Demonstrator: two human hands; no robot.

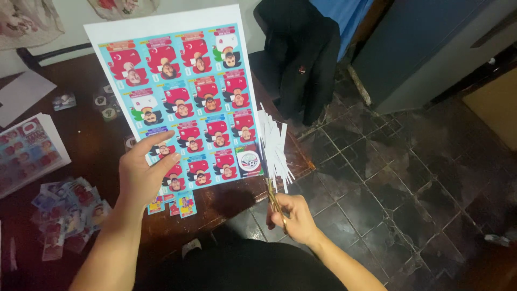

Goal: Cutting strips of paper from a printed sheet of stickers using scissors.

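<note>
Cut cards (64,215) & paper strips (276,148) nearby

Sheet of cards (186,102) with light blue ground, red and white figures, white border; dark brown table (102,137); white paper strips (274,148)

This looks like a room in a home used for hobby craft: a dark wooden bench (102,140) strewn with cut picture cards (67,213) and printed sheets (29,151), a worn tiled floor (409,178) (dark, cracked in places), a black jacket (301,59) draped over a chair, and a grey cabinet (431,48).
</note>
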